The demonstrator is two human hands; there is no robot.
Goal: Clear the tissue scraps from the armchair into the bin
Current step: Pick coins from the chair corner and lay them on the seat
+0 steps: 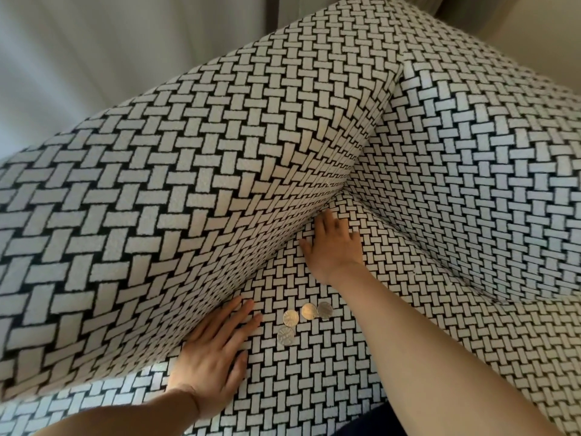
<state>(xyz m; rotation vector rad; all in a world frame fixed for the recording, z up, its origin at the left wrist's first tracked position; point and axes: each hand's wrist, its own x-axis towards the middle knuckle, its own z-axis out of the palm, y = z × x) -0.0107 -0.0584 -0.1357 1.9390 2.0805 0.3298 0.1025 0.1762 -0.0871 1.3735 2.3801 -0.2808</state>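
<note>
Here, flat hands on the armchair (314, 388) seat.
The left hand (213, 350) lies near the seat's front edge against the armrest (125, 199), the right hand (333, 247) at the back corner. Both grips are apart, fingers straight. Four coins (290, 317) lie between them.

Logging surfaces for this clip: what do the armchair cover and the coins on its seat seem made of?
Armchair cover: fabric, matte, likely a tufted or woven textile; the white blocks look nubby on a dark ground. Coins: metal, shiny; three silvery, one warmer, perhaps brass.
</note>
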